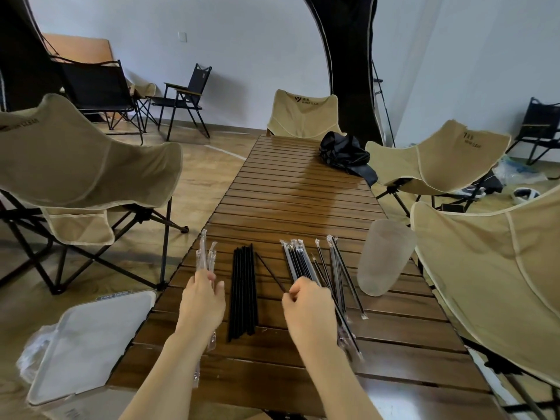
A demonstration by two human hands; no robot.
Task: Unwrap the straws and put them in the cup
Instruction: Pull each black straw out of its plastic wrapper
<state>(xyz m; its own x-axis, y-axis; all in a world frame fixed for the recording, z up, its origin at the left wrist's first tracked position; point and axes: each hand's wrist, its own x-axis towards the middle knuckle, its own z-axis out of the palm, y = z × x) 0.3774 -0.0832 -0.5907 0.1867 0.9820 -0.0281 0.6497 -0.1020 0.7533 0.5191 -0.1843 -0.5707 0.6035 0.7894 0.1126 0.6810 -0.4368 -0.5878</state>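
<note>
Pinching the near end of one black straw [269, 271], the right hand [309, 310] kept its fingers curled, low in the frame; the left hand [201, 301] gripped clear wrappers [207, 256]; unwrapped straws [244, 292] lay between both hands on the table [303, 192]; wrapped straws [298, 262] lay near the frosted cup [383, 256], right of centre.

Open slatted table [297, 201] beyond the black straws [244, 292], cup [383, 259] at right edge, wrapped straws [336, 268] fanned beside it

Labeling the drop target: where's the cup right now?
Head view, right side: the frosted cup stands on the slatted table near its right edge, just right of the wrapped straws.
</note>
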